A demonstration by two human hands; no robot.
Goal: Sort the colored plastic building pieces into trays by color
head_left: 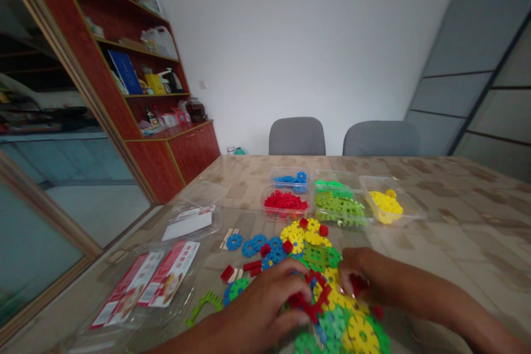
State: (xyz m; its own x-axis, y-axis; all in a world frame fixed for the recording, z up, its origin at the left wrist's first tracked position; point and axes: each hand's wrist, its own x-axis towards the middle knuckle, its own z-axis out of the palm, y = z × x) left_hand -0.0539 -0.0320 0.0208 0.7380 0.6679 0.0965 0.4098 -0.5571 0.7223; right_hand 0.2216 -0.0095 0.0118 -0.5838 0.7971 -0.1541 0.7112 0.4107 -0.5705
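A heap of flat plastic interlocking pieces (pixel 315 254) in red, yellow, green and blue lies on the table in front of me. My left hand (pixel 265 304) rests on the near side of the heap, its fingers curled over red pieces (pixel 309 301). My right hand (pixel 359 276) is closed on the heap's right side, fingertips pinching a small red piece (pixel 357 285). Blue gear-shaped pieces (pixel 259 246) lie spread to the left of the heap. A large yellow gear (pixel 360 334) and green pieces sit at the very bottom.
Beyond the heap stand clear tubs of sorted pieces: blue (pixel 291 178), red (pixel 285 202), green (pixel 339 206), yellow (pixel 386 203). Clear lids and a packet with red printed cards (pixel 153 279) lie at the left. Two grey chairs (pixel 297 135) face the table's far edge; a red-brown shelf (pixel 136 83) stands left.
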